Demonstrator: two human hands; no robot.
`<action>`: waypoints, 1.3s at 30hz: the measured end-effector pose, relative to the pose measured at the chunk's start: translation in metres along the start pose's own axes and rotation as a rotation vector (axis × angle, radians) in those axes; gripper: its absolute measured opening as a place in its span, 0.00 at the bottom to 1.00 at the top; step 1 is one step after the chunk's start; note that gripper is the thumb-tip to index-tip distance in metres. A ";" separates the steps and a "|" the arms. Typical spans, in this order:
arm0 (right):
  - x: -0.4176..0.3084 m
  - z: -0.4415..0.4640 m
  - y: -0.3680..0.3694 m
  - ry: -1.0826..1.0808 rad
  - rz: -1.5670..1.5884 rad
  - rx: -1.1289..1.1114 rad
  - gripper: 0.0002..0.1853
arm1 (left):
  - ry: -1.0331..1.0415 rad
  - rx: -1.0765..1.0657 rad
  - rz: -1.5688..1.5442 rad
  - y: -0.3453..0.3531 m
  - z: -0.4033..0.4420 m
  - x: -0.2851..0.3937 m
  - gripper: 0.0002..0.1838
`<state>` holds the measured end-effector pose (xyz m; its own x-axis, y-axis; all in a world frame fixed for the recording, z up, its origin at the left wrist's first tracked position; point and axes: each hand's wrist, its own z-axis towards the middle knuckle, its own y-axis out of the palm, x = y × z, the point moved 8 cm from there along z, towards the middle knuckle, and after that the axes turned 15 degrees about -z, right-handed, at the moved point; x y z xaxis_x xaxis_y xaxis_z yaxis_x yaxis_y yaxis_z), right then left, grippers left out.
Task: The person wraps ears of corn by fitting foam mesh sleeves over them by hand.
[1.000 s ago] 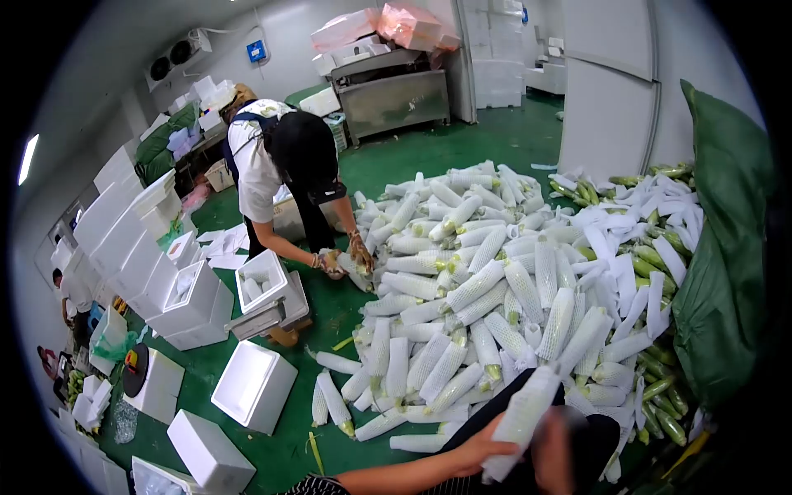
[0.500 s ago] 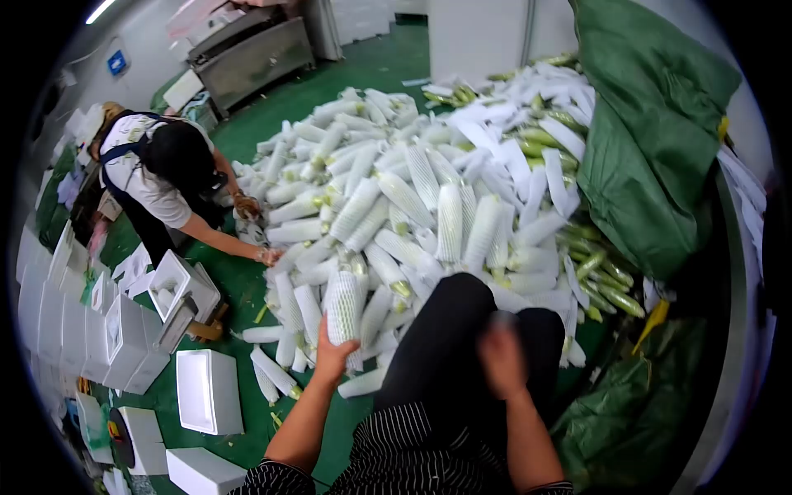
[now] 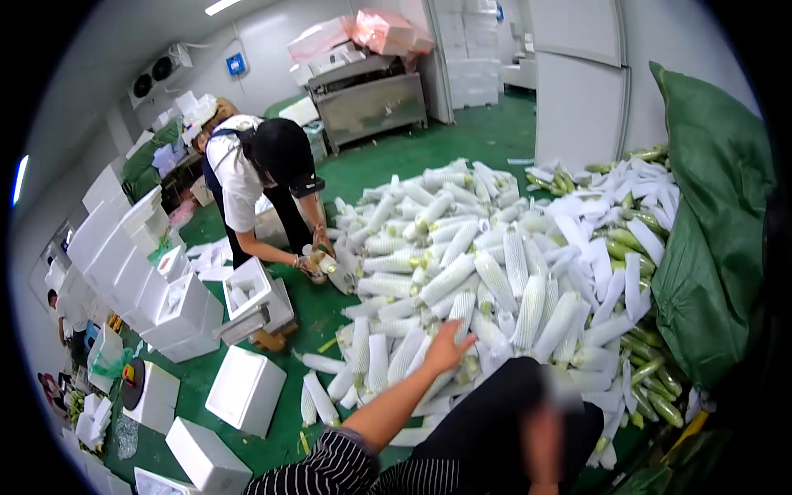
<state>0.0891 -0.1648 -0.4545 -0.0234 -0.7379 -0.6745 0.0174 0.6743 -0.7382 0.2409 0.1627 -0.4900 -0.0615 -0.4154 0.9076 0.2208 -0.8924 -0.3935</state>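
Note:
My left hand (image 3: 446, 348) reaches over the near side of a large heap of long vegetables (image 3: 495, 276) in white foam net sleeves. Its fingers are apart, and their tips are at the lower end of one sleeved vegetable (image 3: 464, 307) that lies on the heap. My right hand (image 3: 542, 437) is over my dark-trousered leg, smeared by motion, so its fingers cannot be made out. Bare green vegetables (image 3: 660, 392) and loose white sleeves (image 3: 615, 285) lie at the heap's right side.
A co-worker (image 3: 247, 177) bends at the heap's left edge, both hands on a sleeved vegetable. White foam boxes (image 3: 246, 391) stand on the green floor (image 3: 326, 318) at left. A green sack (image 3: 714, 214) rises at right. A metal cabinet (image 3: 371, 111) stands behind.
The view has swung left and up. My left hand was wrapped round a sleeved vegetable near my knee; now it reaches over the heap with fingers apart. The co-worker has both hands together on a vegetable.

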 end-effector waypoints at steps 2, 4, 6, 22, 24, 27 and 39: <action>0.014 0.000 0.007 -0.058 -0.070 0.096 0.10 | 0.235 -0.146 -0.123 0.001 -0.054 0.075 0.33; 0.029 -0.003 0.015 -0.066 -0.101 0.148 0.12 | 0.377 -0.371 -0.039 0.022 -0.113 0.115 0.37; 0.017 -0.009 -0.010 -0.125 -0.034 0.242 0.10 | 0.355 -0.457 -0.054 0.041 -0.152 0.114 0.44; 0.439 -0.124 0.018 0.864 -0.014 0.574 0.23 | 0.625 -0.545 0.372 0.090 -0.191 0.160 0.18; 0.440 -0.102 0.017 0.766 -0.005 0.637 0.25 | 0.625 -0.507 0.370 0.089 -0.191 0.155 0.19; 0.457 -0.030 -0.020 0.773 -0.064 0.655 0.28 | 0.642 -0.563 0.430 0.097 -0.198 0.159 0.19; 0.493 0.059 -0.041 0.751 -0.231 -0.236 0.57 | 0.667 -0.605 0.405 0.116 -0.186 0.176 0.23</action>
<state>0.1359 -0.5582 -0.7569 -0.6653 -0.6991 -0.2620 -0.2786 0.5581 -0.7816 0.0742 -0.0463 -0.4031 -0.6686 -0.5579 0.4917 -0.1768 -0.5230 -0.8338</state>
